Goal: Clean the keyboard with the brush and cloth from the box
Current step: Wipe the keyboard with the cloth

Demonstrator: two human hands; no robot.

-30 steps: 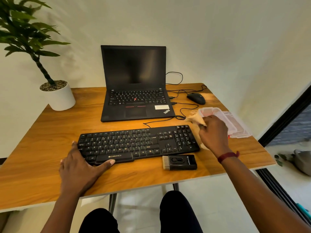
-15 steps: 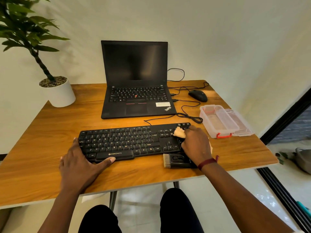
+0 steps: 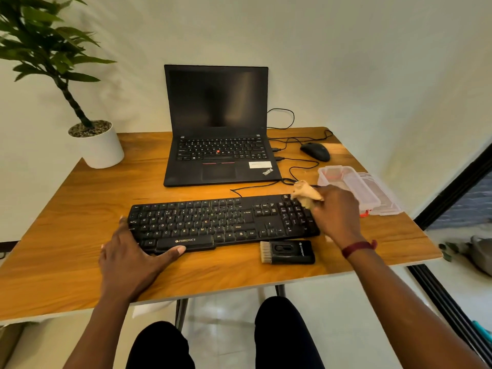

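A black keyboard (image 3: 213, 222) lies across the front of the wooden table (image 3: 80, 209). My left hand (image 3: 127, 259) rests flat at its near left corner, thumb along the front edge by the space bar. My right hand (image 3: 336, 214) grips a bunched beige cloth (image 3: 306, 193) at the keyboard's far right corner, over the number pad. A black brush (image 3: 287, 252) with pale bristles lies on the table just in front of the keyboard's right end. The clear plastic box (image 3: 351, 182) stands open to the right, behind my right hand.
An open black laptop (image 3: 218, 145) sits behind the keyboard, with cables and a black mouse (image 3: 315, 151) to its right. A potted plant in a white pot (image 3: 98, 146) stands at the far left. The box lid (image 3: 383, 198) lies beside the box near the table's right edge.
My right hand carried the cloth from beside the box onto the number pad, then slid it up to the keyboard's far right corner. My left hand stayed put.
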